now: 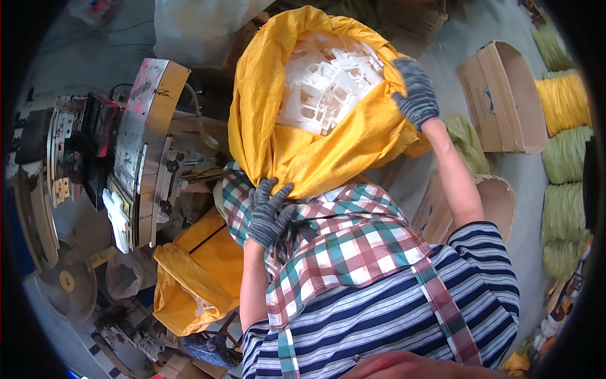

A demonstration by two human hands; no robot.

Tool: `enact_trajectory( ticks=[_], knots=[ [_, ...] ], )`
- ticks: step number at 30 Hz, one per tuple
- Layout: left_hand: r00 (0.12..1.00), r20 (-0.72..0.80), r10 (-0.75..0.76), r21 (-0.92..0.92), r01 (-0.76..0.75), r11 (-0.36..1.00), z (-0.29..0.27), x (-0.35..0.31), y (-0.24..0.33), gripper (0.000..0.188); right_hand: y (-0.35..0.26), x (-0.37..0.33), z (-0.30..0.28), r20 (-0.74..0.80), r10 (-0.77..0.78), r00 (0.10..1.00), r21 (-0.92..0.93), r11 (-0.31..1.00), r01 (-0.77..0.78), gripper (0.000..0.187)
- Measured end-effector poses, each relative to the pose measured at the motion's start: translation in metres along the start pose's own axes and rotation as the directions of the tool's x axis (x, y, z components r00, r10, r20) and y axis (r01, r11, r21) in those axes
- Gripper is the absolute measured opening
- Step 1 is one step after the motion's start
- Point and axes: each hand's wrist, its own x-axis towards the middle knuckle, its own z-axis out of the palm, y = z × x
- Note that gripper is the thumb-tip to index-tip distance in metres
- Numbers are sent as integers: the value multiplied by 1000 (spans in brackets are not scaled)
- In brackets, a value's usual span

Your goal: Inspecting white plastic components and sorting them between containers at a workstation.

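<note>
A large yellow woven sack (pixel 255 101) stands upright in front of me, its mouth rolled wide. Inside it lies a heap of white plastic parts (pixel 334 88), flat and frame-like with cut-outs. Grey knitted gloves cover both my hands. At the sack's right rim, my right hand (pixel 416 93) is closed on the fabric, thumb toward the opening. My left hand (pixel 268 213) grips the near left side, where folds gather under its fingertips. Against the sack's near side rests my checked apron (pixel 353 246).
A metal machine (pixel 142 145) with a white part (pixel 116 218) on its edge stands close on the left. Below it are a fan (pixel 66 281) and another yellow sack (pixel 189 297). Cardboard boxes (pixel 502 98) and stacked green and yellow bundles (pixel 565 155) stand at right.
</note>
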Motion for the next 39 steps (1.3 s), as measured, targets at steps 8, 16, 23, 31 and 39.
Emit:
enact_trajectory(
  ticks=[8,16,23,31,39],
  knots=[
    [911,-35,-410,-467,348,813,12,58,-32,22,-85,-26,21,803,-262,536,41,920,390,61],
    [609,10,-793,-944,266,193,29,183,-63,96,-90,-99,1,749,-179,637,-83,930,359,24],
    [413,65,-908,-632,722,283,57,221,-60,85,-61,-140,16,643,-288,710,90,949,303,41],
    [952,-131,-275,-721,-282,-633,37,191,-124,45,-88,-125,22,594,-136,793,25,988,151,38],
    [969,-116,-216,-792,-222,-569,45,86,-79,35,-53,-138,-20,634,-171,754,-77,956,282,45]
  ],
)
